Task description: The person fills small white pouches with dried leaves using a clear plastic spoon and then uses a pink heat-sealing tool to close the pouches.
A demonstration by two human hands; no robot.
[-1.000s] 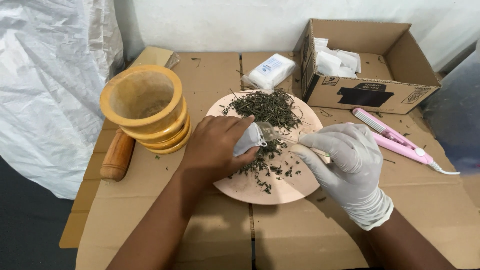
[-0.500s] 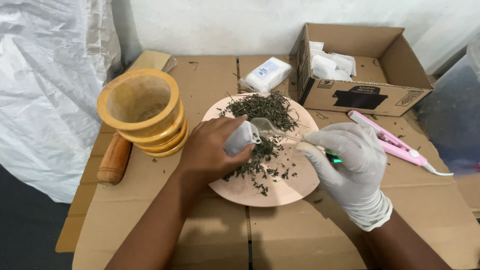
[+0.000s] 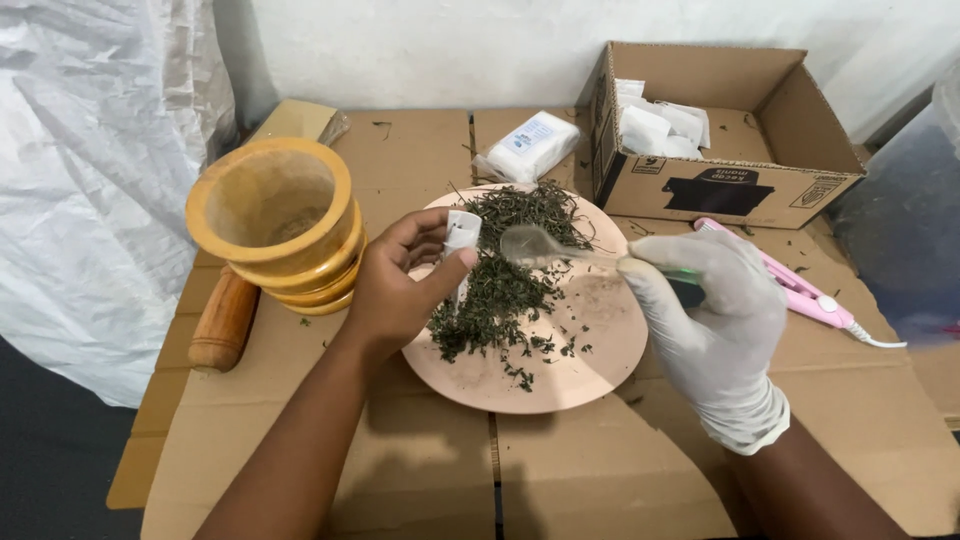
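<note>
Left hand [image 3: 400, 285] pinches a small white sachet [image 3: 461, 235]; gloved right hand [image 3: 715, 320] grips a clear plastic spoon [image 3: 545, 247] over dried herbs [image 3: 505, 275] on the pink plate [image 3: 580, 370].

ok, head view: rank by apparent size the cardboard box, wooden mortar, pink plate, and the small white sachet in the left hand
1. cardboard box, though it lies farther from the camera
2. pink plate, close to the box in spread, so that order is unsure
3. wooden mortar
4. small white sachet, pinched in the left hand
</note>
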